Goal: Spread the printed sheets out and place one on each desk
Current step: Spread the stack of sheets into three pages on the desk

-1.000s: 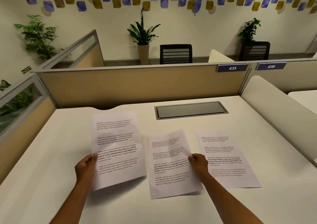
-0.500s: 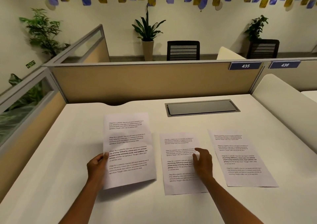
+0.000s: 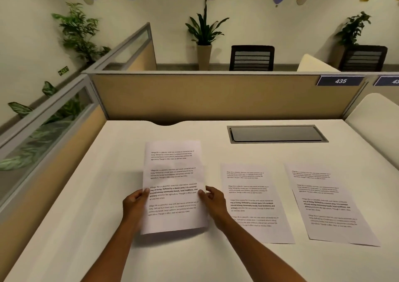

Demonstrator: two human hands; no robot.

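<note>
Three printed sheets are on or above the white desk (image 3: 86, 227). The left sheet (image 3: 173, 173) is lifted a little off the desk; my left hand (image 3: 136, 206) pinches its left edge and my right hand (image 3: 214, 201) pinches its right edge. It may be more than one page, I cannot tell. The middle sheet (image 3: 252, 201) lies flat just right of my right hand. The right sheet (image 3: 326, 204) lies flat beside it, slightly turned.
A grey cable hatch (image 3: 276, 133) is set into the desk at the back. Tan partitions (image 3: 216, 96) close the back and left sides. A white divider (image 3: 375, 126) stands at the right. Label 435 (image 3: 340, 80) marks the partition. Chairs and plants stand beyond.
My right hand left the middle sheet, which now lies flat, and moved left to grip the right edge of the left sheet. The view shifted left.
</note>
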